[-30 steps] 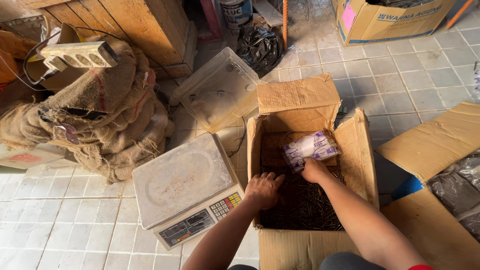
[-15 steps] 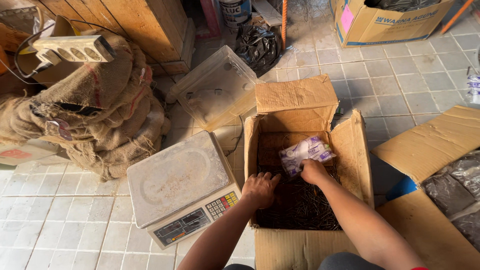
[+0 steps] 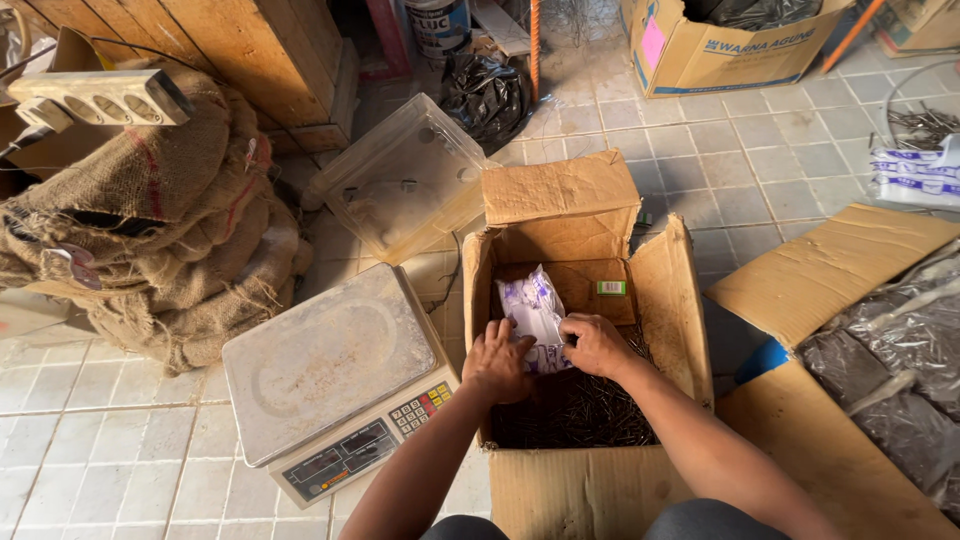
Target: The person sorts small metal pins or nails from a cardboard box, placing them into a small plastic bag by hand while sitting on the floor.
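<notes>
Both hands are inside an open cardboard box (image 3: 668, 300). The left hand (image 3: 497, 362) rests palm down, fingers loosely spread, on the lower edge of a white and purple plastic bag (image 3: 535, 310). The right hand (image 3: 593, 345) is closed on the same bag at its lower right corner. Beneath both hands lies a dark mass of nails (image 3: 585, 410). Just left of the left hand stands a digital scale (image 3: 330, 372). Farther left are burlap sacks (image 3: 170, 220).
</notes>
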